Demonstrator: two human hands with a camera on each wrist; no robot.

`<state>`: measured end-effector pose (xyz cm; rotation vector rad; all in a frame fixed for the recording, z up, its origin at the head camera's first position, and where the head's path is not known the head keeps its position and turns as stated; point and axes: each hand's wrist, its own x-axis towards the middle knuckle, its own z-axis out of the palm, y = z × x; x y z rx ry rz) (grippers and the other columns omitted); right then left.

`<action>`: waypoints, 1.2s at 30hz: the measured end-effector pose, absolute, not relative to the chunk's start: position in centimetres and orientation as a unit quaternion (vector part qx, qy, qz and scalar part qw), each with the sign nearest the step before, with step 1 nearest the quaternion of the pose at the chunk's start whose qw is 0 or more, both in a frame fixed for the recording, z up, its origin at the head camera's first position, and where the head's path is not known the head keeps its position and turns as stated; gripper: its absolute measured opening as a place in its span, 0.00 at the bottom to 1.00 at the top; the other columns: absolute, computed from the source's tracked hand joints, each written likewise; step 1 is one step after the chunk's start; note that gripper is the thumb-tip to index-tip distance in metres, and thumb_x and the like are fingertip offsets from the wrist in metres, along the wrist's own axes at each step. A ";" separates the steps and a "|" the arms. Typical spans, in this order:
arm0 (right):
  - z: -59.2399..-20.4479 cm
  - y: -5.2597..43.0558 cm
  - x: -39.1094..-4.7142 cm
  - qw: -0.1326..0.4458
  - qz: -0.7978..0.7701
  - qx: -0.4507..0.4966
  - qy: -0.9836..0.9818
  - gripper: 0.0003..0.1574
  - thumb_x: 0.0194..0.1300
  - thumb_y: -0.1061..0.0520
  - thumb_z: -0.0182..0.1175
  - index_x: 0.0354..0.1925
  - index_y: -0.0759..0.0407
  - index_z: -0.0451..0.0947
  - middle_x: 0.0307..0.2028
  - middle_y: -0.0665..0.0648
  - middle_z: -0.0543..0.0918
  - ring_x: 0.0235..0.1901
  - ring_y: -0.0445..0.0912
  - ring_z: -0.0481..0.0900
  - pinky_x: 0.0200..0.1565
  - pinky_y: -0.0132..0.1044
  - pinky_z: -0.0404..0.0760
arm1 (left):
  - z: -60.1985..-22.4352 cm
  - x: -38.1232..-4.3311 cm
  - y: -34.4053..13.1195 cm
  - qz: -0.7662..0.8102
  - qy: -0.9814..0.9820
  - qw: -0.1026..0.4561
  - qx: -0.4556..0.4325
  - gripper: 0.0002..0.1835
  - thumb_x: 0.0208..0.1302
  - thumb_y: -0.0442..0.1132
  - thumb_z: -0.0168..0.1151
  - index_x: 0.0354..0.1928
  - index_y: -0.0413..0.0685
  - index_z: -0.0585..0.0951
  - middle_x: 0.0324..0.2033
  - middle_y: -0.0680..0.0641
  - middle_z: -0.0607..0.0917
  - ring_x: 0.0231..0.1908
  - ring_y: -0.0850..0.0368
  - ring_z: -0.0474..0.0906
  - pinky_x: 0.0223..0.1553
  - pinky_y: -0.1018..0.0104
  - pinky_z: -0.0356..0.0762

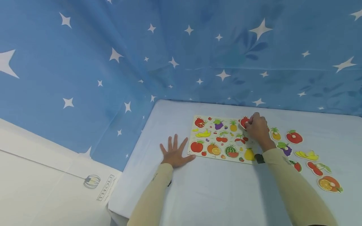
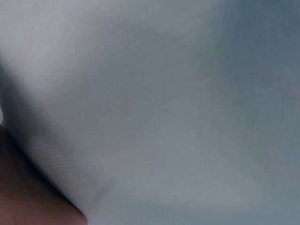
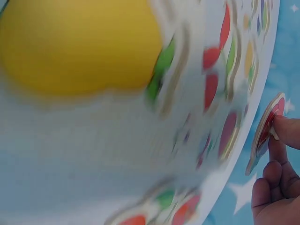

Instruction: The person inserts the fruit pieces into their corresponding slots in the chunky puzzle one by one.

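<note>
My right hand (image 1: 258,127) pinches a red pomegranate puzzle piece (image 1: 244,122) by its small knob, over the far right part of a fruit puzzle board (image 1: 191,138). Seen from the right wrist, the wooden pomegranate piece (image 3: 265,123) stands tilted on edge between thumb and fingers, and a blurred yellow fruit picture (image 3: 79,42) fills the near corner. Fingers spread, my left hand (image 1: 176,154) rests on the white tabletop (image 1: 209,194), beside the board's left edge. Only a sliver of that hand (image 2: 33,192) enters the left wrist view.
Right of the board lie several loose knobbed pieces: pineapple (image 1: 275,135), apple (image 1: 294,137), grapes (image 1: 286,150), bananas (image 1: 306,155), cherries (image 1: 314,168) and orange (image 1: 331,184). My right sleeve partly covers a watermelon piece (image 1: 296,166). Behind the table hangs a blue star-patterned curtain (image 1: 198,47).
</note>
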<state>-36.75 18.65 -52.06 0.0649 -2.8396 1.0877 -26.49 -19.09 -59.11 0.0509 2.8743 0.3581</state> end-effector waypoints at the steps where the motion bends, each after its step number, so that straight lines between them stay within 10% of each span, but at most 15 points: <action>1: -52.1 18.1 -36.9 0.055 0.357 0.031 -0.932 0.13 0.74 0.67 0.62 0.40 0.67 0.65 0.32 0.67 0.71 0.33 0.61 0.73 0.35 0.53 0.73 | -59.0 -26.5 -19.1 0.125 0.985 0.122 0.017 0.55 0.61 0.83 0.53 0.87 0.77 0.50 0.86 0.44 0.33 0.83 0.36 0.26 0.71 0.18 0.26; 19: -52.8 8.2 -38.7 0.028 0.377 0.108 -0.919 0.15 0.75 0.68 0.63 0.36 0.64 0.66 0.30 0.64 0.71 0.32 0.58 0.70 0.34 0.50 0.72 | -59.0 -27.2 -18.6 0.116 0.986 0.118 0.015 0.55 0.60 0.85 0.51 0.86 0.80 0.47 0.86 0.47 0.32 0.83 0.39 0.26 0.71 0.19 0.26; 36: -53.6 0.2 -39.6 -0.051 0.332 0.108 -0.936 0.10 0.77 0.63 0.63 0.45 0.66 0.70 0.43 0.67 0.77 0.47 0.61 0.73 0.54 0.57 0.79 | -58.2 -26.7 -18.7 0.098 0.986 0.132 0.015 0.54 0.62 0.84 0.49 0.86 0.80 0.47 0.86 0.46 0.34 0.83 0.38 0.27 0.72 0.19 0.30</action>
